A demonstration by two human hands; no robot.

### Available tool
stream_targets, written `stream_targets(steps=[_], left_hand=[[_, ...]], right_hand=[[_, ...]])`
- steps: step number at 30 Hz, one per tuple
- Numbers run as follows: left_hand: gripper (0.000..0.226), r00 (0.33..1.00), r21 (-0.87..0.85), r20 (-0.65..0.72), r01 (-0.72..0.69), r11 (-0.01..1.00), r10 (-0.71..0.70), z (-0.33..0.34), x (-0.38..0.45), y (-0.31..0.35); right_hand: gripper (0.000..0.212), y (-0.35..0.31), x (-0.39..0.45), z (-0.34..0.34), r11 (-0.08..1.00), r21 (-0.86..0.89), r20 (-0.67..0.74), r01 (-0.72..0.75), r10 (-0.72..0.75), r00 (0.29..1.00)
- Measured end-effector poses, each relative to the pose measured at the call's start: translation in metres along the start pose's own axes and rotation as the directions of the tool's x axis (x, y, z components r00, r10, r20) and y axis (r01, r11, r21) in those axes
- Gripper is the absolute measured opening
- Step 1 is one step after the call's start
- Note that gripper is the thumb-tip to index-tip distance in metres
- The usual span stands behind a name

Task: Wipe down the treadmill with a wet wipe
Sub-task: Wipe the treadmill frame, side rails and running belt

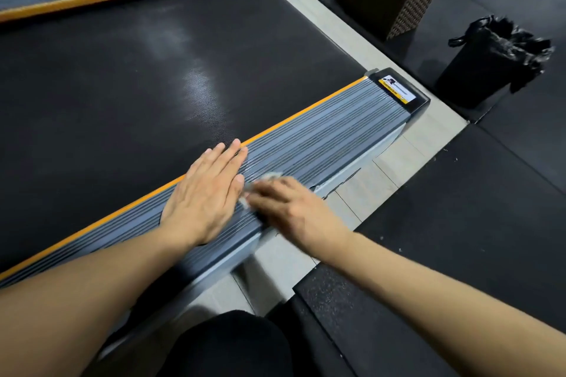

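Left hand (205,196) lies flat, fingers straight, on the treadmill's side rail (318,138); right hand (288,208) presses a wet wipe (269,177) beside it

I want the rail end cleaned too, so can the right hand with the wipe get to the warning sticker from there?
Probably yes. The right hand holds the wipe on the rail, and nothing lies between it and the sticker.

Dim, even indoor light from overhead. Pale sheen across the textured black treadmill belt (171,70). Soft shadow beneath the flat left hand (208,190) on the ribbed grey side rail (321,138). Motion blur over the right hand (288,208) and crumpled white wet wipe (269,177). Wide-angle bending of straight edges near the frame borders.
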State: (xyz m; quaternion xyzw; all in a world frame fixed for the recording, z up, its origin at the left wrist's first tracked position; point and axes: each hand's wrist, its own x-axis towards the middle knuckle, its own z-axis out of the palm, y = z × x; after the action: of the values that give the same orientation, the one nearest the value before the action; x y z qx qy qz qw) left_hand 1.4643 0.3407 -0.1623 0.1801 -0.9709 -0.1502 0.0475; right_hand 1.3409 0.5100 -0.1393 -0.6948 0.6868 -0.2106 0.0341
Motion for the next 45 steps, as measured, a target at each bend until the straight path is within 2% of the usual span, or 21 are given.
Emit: stream_targets(steps=[2, 4, 5, 6, 8, 11, 13, 15, 17, 20, 24, 26, 28, 30, 33, 34, 35, 38, 41, 43, 45], left_hand=[[0.062, 1.000, -0.002, 0.000, 0.003, 1.000, -0.003, -0.001, 0.000, 0.001], [0.063, 1.000, -0.002, 0.008, 0.002, 1.000, -0.002, -0.002, 0.001, 0.002], [0.063, 1.000, -0.004, 0.012, 0.003, 1.000, -0.003, -0.002, 0.000, 0.001], [0.063, 1.000, -0.009, 0.013, 0.006, 1.000, -0.006, -0.002, 0.000, 0.001], [0.064, 1.000, -0.026, 0.010, 0.001, 1.000, -0.001, -0.001, 0.000, -0.001], [0.067, 1.000, -0.068, -0.007, -0.013, 0.998, 0.013, 0.000, 0.000, -0.004], [0.069, 0.999, -0.129, -0.021, -0.028, 0.991, 0.025, 0.000, 0.003, -0.006], [0.074, 0.999, -0.259, -0.019, 0.020, 0.966, -0.026, -0.003, 0.005, -0.005], [0.079, 0.996, -0.355, -0.012, 0.083, 0.931, -0.094, -0.006, 0.010, -0.001], [0.075, 0.999, -0.185, -0.044, 0.011, 0.983, -0.020, 0.000, 0.019, 0.018], [0.073, 0.982, -0.041, 0.069, -0.171, 0.984, 0.174, 0.018, 0.052, 0.071], [0.070, 0.982, -0.011, 0.084, -0.168, 0.986, 0.168, 0.026, 0.078, 0.096], [0.064, 0.984, 0.011, 0.104, -0.148, 0.989, 0.146, 0.032, 0.104, 0.110], [0.063, 0.987, 0.025, 0.101, -0.126, 0.992, 0.123, 0.038, 0.122, 0.113], [0.070, 0.990, 0.060, 0.071, -0.126, 0.990, 0.122, 0.044, 0.129, 0.113], [0.072, 0.989, 0.058, 0.074, -0.135, 0.989, 0.131, 0.045, 0.129, 0.112], [0.072, 0.988, 0.050, 0.075, -0.140, 0.989, 0.136, 0.046, 0.128, 0.113], [0.067, 0.990, 0.048, 0.040, -0.140, 0.989, 0.138, 0.047, 0.128, 0.112], [0.064, 0.989, 0.052, 0.036, -0.144, 0.988, 0.142, 0.047, 0.130, 0.114], [0.062, 0.989, 0.053, 0.032, -0.145, 0.988, 0.144, 0.047, 0.130, 0.114], [0.062, 0.988, 0.088, 0.047, -0.153, 0.984, 0.150, 0.046, 0.129, 0.113]], right_hand=[[0.038, 0.045, -0.013, -0.024, 0.979, -0.030, -0.095, -0.202, 0.198, 0.976], [0.035, 0.089, -0.031, -0.047, 0.859, -0.104, -0.239, -0.501, 0.468, 0.851], [0.034, 0.098, -0.038, -0.055, 0.791, -0.104, -0.286, -0.603, 0.557, 0.780], [0.034, 0.100, -0.040, -0.054, 0.770, -0.115, -0.304, -0.627, 0.574, 0.760], [0.037, 0.080, -0.033, -0.040, 0.853, -0.094, -0.275, -0.514, 0.474, 0.837], [0.032, 0.001, -0.015, 0.005, 0.994, -0.030, -0.149, -0.108, 0.102, 0.984], [0.031, -0.043, -0.007, 0.026, 0.997, 0.017, -0.045, 0.078, -0.077, 0.996], [0.031, -0.043, -0.002, 0.027, 0.991, 0.036, -0.009, 0.128, -0.128, 0.992], [0.032, -0.012, -0.008, 0.016, 0.996, 0.022, -0.023, 0.089, -0.088, 0.996], [0.032, 0.058, -0.029, -0.009, 0.982, -0.035, -0.192, -0.183, 0.173, 0.966], [0.030, 0.153, -0.043, -0.052, 0.787, -0.049, -0.373, -0.615, 0.557, 0.742], [0.030, 0.185, -0.038, -0.068, 0.689, -0.011, -0.417, -0.725, 0.656, 0.630], [0.032, 0.195, -0.028, -0.068, 0.650, -0.025, -0.422, -0.760, 0.682, 0.597], [0.030, 0.182, -0.017, -0.058, 0.729, -0.024, -0.408, -0.684, 0.618, 0.672], [0.031, 0.175, -0.017, -0.047, 0.897, -0.041, -0.260, -0.441, 0.417, 0.871], [0.032, 0.187, -0.016, -0.054, 0.903, -0.061, -0.247, -0.426, 0.400, 0.883], [0.034, 0.206, -0.015, -0.064, 0.880, -0.072, -0.258, -0.470, 0.439, 0.861], [0.035, 0.283, -0.017, -0.095, 0.729, -0.063, -0.292, -0.682, 0.640, 0.711], [0.034, 0.342, -0.018, -0.114, 0.615, -0.018, -0.269, -0.789, 0.757, 0.596], [0.031, 0.345, -0.001, -0.112, 0.646, 0.020, -0.240, -0.763, 0.744, 0.624], [0.036, 0.332, 0.016, -0.105, 0.776, 0.051, -0.168, -0.628, 0.627, 0.761]])
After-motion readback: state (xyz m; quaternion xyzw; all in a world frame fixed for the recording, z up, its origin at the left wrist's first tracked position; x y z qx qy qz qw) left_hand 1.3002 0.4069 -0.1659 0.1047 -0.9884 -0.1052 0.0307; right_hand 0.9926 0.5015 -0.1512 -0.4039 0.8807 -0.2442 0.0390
